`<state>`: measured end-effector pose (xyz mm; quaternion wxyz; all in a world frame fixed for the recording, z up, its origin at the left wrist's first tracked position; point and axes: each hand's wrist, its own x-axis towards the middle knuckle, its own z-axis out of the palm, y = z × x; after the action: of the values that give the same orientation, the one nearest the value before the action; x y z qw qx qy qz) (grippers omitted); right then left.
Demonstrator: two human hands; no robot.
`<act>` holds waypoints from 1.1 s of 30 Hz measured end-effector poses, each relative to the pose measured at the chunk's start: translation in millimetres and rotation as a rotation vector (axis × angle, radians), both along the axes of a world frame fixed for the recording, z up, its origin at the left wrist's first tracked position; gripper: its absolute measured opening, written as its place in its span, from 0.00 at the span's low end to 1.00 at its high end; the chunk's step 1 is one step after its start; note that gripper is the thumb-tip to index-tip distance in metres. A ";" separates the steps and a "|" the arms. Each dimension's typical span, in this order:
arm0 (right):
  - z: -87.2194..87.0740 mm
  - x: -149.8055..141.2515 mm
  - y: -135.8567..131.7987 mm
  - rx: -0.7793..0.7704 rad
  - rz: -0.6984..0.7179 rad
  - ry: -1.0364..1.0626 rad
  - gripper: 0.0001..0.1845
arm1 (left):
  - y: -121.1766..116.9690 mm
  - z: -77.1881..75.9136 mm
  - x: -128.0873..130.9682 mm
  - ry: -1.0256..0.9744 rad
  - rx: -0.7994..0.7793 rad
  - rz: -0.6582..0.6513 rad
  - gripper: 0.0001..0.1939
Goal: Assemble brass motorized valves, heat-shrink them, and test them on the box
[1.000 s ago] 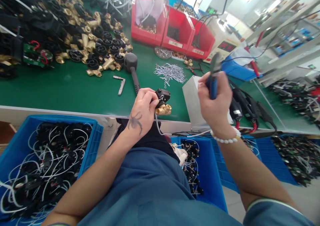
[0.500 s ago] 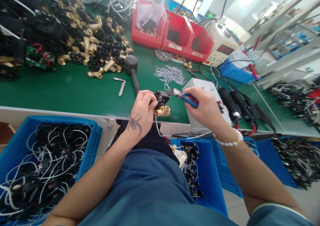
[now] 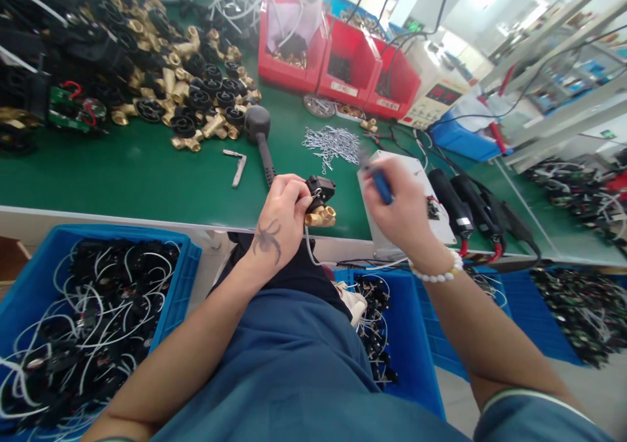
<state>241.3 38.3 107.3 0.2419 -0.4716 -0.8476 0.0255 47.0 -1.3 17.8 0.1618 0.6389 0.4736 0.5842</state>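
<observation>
My left hand (image 3: 280, 215) is closed round a black valve assembly (image 3: 321, 186) near the table's front edge. Its brass fitting (image 3: 321, 217) points to the right, and a bent wire clip (image 3: 316, 194) shows by my fingertips. A white cable hangs below it. My right hand (image 3: 398, 197) grips blue-handled pliers (image 3: 381, 184) above the white box (image 3: 420, 166); the pliers' jaws are smeared by motion. Beyond the hands lies a heap of small metal clips (image 3: 333, 145). A rubber mallet (image 3: 258, 125) rests behind my left hand.
Brass valves with black caps (image 3: 215, 93) pile up at the left. Red bins (image 3: 343, 89) stand at the back. A folding metal tool (image 3: 239, 170) lies left of the mallet. Blue crates (image 3: 189, 256) sit below the table edge. Black tools (image 3: 453, 200) lie at the right.
My right hand with the pliers has moved slightly right and up, away from the valve assembly, and the pliers have turned. My left hand keeps its hold, almost still.
</observation>
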 end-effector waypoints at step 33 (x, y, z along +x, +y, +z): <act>-69.5 -27.6 -43.0 -0.747 -0.033 1.016 0.35 | -16.9 0.2 -6.3 -0.127 -0.189 -0.169 0.19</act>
<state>213.6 -4.6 37.7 0.4336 -0.4662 -0.5536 0.5368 40.7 -18.2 17.9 0.2995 0.6204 0.4596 0.5605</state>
